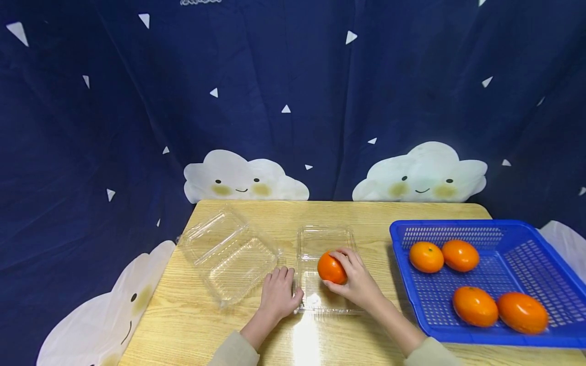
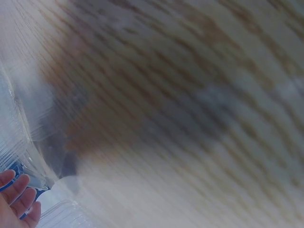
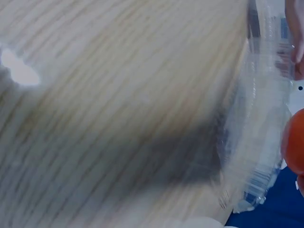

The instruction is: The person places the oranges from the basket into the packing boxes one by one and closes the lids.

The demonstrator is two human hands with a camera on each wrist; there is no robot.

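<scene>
In the head view my right hand (image 1: 354,279) grips an orange (image 1: 330,268) between thumb and fingers, over a clear plastic clamshell container (image 1: 316,300) at the middle of the table. The same orange (image 3: 295,142) shows at the right edge of the right wrist view. My left hand (image 1: 278,294) lies beside the container's left side, fingers extended and thumb at its near left edge. In the left wrist view the left hand (image 2: 19,204) shows its fingers slightly apart, with nothing between them.
A second clear plastic container (image 1: 242,264) lies unfolded and slanted on the left of the wooden table (image 1: 274,345). On the right stands a blue basket (image 1: 513,254) holding several oranges (image 1: 476,306). A dark blue curtain (image 1: 293,66) hangs behind the table.
</scene>
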